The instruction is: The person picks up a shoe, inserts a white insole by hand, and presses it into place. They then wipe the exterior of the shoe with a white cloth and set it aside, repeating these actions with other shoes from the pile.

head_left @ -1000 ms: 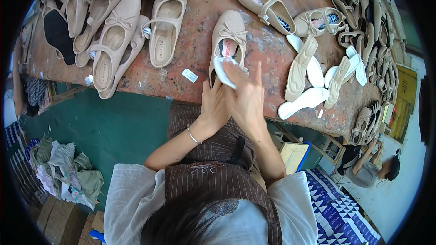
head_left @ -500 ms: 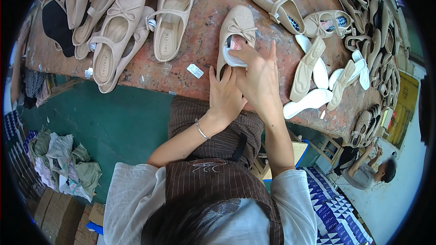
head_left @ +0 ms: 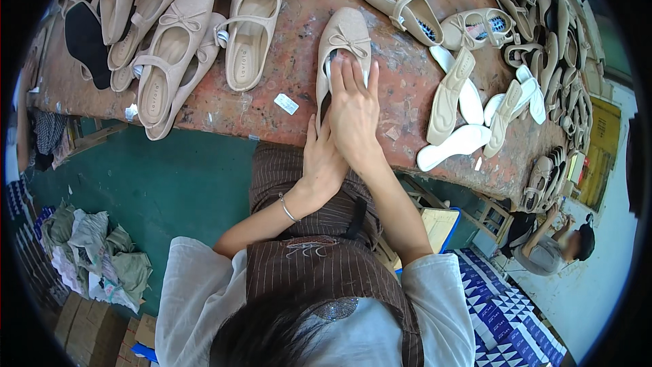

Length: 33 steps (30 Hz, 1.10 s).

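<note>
A beige flat shoe [head_left: 343, 24] with a bow lies before me, toe pointing away. My left hand [head_left: 323, 158] is closed around its heel end, partly hidden under my other wrist. Over the shoe's opening lies my right hand [head_left: 354, 112], fingers stretched together into it and thumb apart. Beneath those fingers only a sliver of the white pad inside shows. Right of the shoe lie a beige insole [head_left: 449, 100] and a white insole [head_left: 454, 148], with several more around them. A small white label [head_left: 286, 103] sits left of the shoe.
Rows of beige shoes [head_left: 178, 34] crowd the left of the worn red table [head_left: 299, 41]; more pile up at right. A cloth heap [head_left: 95, 251] and cartons lie on the floor at left. Patterned boxes [head_left: 496, 312] and another person [head_left: 550, 251] are at right.
My right hand has gone from pinching the white pad at the opening to lying flat with its fingers inside the shoe. My left hand stays at the heel.
</note>
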Each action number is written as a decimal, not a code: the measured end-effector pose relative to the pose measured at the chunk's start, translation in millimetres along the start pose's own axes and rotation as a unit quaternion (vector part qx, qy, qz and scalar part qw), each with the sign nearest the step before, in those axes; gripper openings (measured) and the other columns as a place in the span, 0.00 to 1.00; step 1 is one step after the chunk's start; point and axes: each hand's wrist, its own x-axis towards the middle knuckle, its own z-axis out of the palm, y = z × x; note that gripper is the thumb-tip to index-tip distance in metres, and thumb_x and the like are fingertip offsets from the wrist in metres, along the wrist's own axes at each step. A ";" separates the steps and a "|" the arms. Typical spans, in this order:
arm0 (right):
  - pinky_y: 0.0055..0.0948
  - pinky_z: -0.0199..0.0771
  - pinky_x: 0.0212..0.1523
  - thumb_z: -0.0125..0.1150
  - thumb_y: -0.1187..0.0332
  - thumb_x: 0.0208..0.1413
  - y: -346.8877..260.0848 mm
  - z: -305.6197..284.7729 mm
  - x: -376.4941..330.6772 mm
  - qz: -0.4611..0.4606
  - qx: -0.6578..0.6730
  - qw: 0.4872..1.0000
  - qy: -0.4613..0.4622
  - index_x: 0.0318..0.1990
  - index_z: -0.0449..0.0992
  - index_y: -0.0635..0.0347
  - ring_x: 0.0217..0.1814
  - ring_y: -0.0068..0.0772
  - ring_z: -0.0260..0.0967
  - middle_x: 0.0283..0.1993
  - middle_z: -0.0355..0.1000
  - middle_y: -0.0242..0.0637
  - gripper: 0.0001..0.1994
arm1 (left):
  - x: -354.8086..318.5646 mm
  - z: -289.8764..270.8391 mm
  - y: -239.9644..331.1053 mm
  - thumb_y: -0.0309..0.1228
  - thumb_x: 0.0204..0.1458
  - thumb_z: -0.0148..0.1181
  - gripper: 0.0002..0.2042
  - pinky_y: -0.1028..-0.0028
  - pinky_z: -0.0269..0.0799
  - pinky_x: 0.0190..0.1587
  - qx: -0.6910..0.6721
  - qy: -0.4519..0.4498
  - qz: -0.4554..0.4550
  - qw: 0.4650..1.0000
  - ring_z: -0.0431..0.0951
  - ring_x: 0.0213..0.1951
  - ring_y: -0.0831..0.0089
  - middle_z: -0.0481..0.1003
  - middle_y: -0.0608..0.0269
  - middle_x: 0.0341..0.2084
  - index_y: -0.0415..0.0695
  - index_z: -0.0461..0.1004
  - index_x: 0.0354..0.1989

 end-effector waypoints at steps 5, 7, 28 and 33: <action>0.47 0.52 0.75 0.56 0.73 0.52 -2.1 8.9 17.0 0.013 -0.007 1.000 -0.027 0.57 0.72 0.75 0.61 0.48 0.72 0.55 0.74 0.57 0.24 | -8.5 8.7 -5.0 0.40 0.60 0.52 0.25 0.50 0.55 0.70 0.034 -0.013 0.011 0.999 0.64 0.66 0.56 0.70 0.53 0.62 0.43 0.69 0.64; 0.48 0.52 0.75 0.56 0.73 0.52 -2.5 6.8 1.5 0.004 0.016 0.999 -0.044 0.59 0.70 0.76 0.62 0.49 0.71 0.56 0.73 0.60 0.25 | -7.3 14.1 -5.2 0.41 0.62 0.50 0.25 0.52 0.54 0.71 0.049 0.006 0.010 0.999 0.65 0.67 0.58 0.70 0.54 0.62 0.45 0.68 0.65; 0.58 0.49 0.74 0.50 0.74 0.56 -2.2 6.6 12.9 0.020 -0.023 1.000 -0.002 0.49 0.72 0.76 0.56 0.54 0.73 0.48 0.73 0.59 0.16 | -4.0 5.1 -5.5 0.30 0.50 0.63 0.24 0.48 0.62 0.66 -0.036 0.068 0.024 0.997 0.68 0.62 0.50 0.74 0.45 0.52 0.37 0.73 0.57; 0.54 0.49 0.75 0.50 0.74 0.54 -2.6 -10.1 20.5 0.033 0.053 0.998 -0.017 0.56 0.69 0.80 0.61 0.58 0.70 0.53 0.71 0.63 0.23 | -4.2 8.7 -7.8 0.31 0.51 0.61 0.20 0.47 0.62 0.66 -0.037 0.059 0.023 0.997 0.72 0.58 0.53 0.75 0.47 0.52 0.39 0.78 0.52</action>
